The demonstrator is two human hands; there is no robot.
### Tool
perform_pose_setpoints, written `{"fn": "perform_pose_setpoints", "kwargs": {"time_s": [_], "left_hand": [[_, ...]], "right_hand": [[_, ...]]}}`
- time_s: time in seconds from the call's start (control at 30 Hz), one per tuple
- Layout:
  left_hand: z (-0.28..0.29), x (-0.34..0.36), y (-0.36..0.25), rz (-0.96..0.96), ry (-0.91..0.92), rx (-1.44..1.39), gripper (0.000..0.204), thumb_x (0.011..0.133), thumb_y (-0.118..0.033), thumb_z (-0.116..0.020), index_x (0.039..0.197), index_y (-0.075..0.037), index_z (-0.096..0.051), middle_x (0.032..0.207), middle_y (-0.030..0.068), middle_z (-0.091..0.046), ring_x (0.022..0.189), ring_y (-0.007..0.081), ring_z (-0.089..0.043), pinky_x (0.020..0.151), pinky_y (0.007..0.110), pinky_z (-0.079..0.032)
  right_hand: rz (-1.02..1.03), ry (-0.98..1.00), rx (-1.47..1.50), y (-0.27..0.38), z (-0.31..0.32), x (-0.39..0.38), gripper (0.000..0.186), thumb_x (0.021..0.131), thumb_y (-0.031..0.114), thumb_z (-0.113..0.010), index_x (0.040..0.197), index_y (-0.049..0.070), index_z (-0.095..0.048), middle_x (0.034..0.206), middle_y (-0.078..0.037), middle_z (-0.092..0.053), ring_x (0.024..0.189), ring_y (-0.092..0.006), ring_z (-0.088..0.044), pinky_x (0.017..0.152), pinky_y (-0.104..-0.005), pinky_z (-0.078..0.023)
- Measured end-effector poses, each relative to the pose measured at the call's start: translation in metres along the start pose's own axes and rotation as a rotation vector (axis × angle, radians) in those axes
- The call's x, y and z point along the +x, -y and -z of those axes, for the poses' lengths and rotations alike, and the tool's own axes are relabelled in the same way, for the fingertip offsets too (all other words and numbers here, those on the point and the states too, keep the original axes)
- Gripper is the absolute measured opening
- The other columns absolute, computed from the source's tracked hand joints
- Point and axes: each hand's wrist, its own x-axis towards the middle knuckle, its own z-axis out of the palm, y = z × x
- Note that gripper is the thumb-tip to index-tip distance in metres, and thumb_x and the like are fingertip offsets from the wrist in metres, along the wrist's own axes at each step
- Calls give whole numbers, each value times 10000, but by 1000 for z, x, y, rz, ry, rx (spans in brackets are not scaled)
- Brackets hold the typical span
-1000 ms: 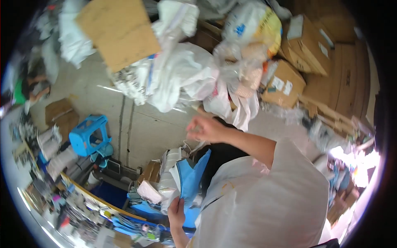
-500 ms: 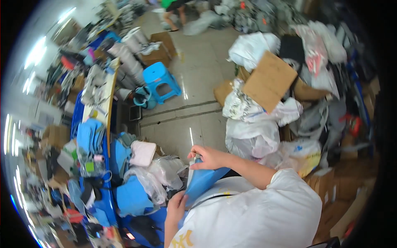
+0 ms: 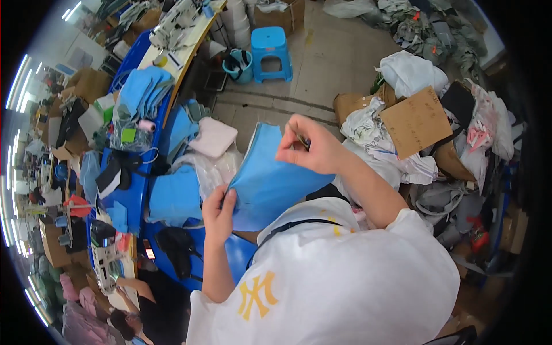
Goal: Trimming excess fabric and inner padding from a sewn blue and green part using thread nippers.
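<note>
Spreading below the fingers (image 3: 229, 200) — blue cloth (image 3: 273, 181), pale-edged, lightly creased.

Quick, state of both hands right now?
Left hand: closed, pinching the edge of a blue sheet of fabric-like material.
Right hand: fingers curled around a small, thin dark object; its kind is unclear.

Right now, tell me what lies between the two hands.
The head view shows blue fabric filling the stretch between the left hand, which pinches its edge, and the right hand, near its upper right side.
</note>
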Motion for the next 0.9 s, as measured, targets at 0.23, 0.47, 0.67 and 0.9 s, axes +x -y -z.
{"fn": "perform_pose_setpoints", "kwargs": {"time_s": [0.23,0.47,0.67,0.9], "left_hand": [[-13,-10,-45,-47,-124,89,163,985,-134,-629,1040,12,-674,786,23,-599,714,89,-517,640,244,-415],[-53,-22,-86,-177,-115,435,114,912,-58,-664,1004,9,-665,813,114,-628,724,256,-589,669,326,-461],[-80,-44,-106,25,-201,500,155,883,-48,-667,1030,2,-664,856,133,-642,735,284,-584,670,355,-462],[-111,-32,-138,-206,-470,273,347,892,-135,-681,1194,22,-614,1197,131,-627,1054,224,-588,916,327,-447]], "right_hand": [[90,-25,34,8,35,47,377,875,161,-780,964,113,-417,1194,-67,-648,696,-36,-442,650,-209,-414],[46,445,-80,15,81,101,436,827,269,-826,965,82,-458,1113,-56,-646,754,-47,-452,624,-209,-406],[178,512,168,9,80,108,409,793,138,-859,907,85,-469,866,8,-548,732,-47,-482,610,-213,-404],[168,726,243,50,60,76,363,810,117,-830,926,87,-487,832,27,-526,714,-46,-465,610,-206,-402]]}}
